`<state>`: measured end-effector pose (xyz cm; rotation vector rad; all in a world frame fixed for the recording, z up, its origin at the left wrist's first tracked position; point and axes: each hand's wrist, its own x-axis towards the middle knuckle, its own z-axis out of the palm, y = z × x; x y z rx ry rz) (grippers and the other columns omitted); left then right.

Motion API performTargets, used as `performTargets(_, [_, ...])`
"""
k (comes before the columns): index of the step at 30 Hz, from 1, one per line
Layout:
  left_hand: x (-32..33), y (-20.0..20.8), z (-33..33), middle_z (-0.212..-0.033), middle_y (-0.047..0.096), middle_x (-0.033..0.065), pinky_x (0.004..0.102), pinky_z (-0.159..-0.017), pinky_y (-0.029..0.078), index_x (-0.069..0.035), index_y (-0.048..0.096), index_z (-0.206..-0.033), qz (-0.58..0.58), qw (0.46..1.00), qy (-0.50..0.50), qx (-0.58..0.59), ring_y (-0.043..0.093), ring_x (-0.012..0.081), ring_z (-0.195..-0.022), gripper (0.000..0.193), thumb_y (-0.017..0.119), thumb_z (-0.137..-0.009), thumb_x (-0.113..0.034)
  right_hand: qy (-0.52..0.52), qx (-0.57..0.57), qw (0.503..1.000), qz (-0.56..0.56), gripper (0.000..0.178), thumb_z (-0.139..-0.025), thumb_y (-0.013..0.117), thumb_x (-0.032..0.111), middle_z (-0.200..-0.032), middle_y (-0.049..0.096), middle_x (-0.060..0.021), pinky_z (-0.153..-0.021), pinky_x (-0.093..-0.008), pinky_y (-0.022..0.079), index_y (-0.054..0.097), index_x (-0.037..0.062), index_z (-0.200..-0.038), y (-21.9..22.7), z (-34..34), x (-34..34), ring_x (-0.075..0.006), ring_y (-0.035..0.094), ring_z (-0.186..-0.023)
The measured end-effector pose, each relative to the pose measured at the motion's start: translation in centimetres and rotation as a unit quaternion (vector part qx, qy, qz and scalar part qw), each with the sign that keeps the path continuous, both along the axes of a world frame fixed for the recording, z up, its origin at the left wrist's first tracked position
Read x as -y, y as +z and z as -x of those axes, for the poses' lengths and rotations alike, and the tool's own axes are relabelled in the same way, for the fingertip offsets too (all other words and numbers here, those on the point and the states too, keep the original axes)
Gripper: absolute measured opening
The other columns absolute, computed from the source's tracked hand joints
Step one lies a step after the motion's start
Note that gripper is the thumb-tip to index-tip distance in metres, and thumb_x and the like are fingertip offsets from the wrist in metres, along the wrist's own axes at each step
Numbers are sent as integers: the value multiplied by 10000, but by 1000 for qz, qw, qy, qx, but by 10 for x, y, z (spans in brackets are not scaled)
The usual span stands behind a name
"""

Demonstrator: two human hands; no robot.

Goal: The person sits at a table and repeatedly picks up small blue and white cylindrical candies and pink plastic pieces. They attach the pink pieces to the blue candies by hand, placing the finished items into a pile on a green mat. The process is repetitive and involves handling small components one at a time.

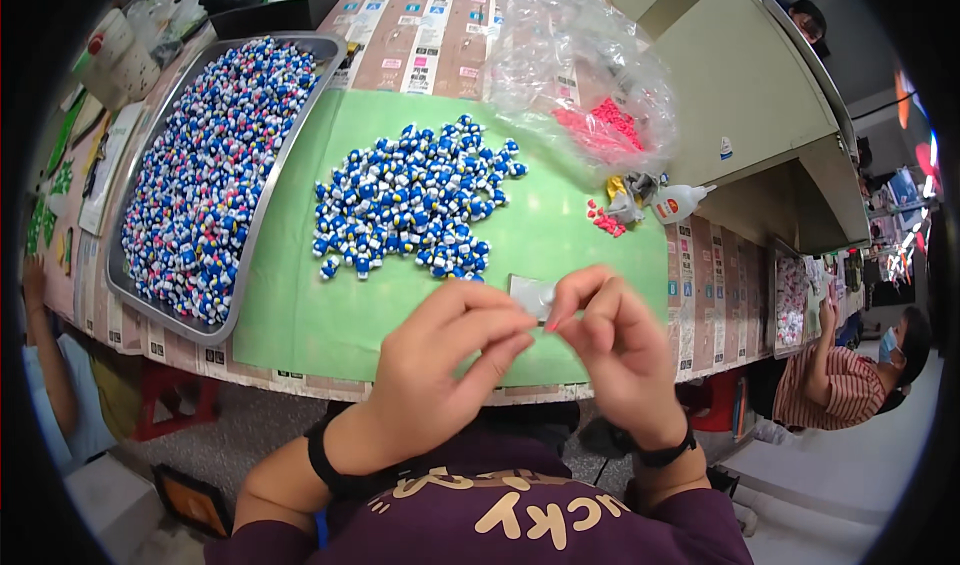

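Through the head camera I look down on a desk (420, 35) covered in patterned paper, with a pale green sheet (590, 215) on top. A metal tray (222, 333) full of small blue-and-white pieces stands on the left; a loose heap of similar pieces (410, 195) lies on the sheet. Toward the far right I see a clear plastic bag (540, 55) with pink bits inside, a small pink pile (606, 220) and a white bottle (678, 202) on its side, nozzle rightward. A pale cabinet (740, 75) rises beyond, and a masked person in a striped top (830, 385) sits further right.

My right hand (620, 350) is curled, its fingertips pinching a tiny pink piece (551, 327) above the sheet's near part. It is too small for me to tell its long axis or heading. My left hand (440, 350) has thumb and forefinger nearly together beside it; I cannot tell whether they grip anything. A greyish square (527, 291) shows just behind the fingers.
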<state>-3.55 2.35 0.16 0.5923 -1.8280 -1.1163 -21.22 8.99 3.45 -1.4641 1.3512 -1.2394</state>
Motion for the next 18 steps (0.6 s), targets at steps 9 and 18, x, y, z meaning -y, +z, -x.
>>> performTargets(9, [14, -6, -26, -1106, 641, 104, 271, -833, 552, 14, 634, -1145, -240, 969, 21, -47, 640, 161, -971, 280, 628, -875, 84, 12, -395, 917, 54, 235, -678, 508, -118, -792, 477, -81, -767, -362, 358, 471, 64, -821, -15, 31, 23, -291, 489, -772])
performTargets(18, [17, -9, -28, -1104, 650, 148, 327, -867, 562, 36, 589, -1118, -346, 928, -43, -130, 675, 224, -985, 272, 639, -860, 104, 8, -411, 911, 12, 238, -680, 520, -122, -810, 495, -78, -812, -363, 366, 463, 64, -817, -15, 30, 24, -292, 508, -795])
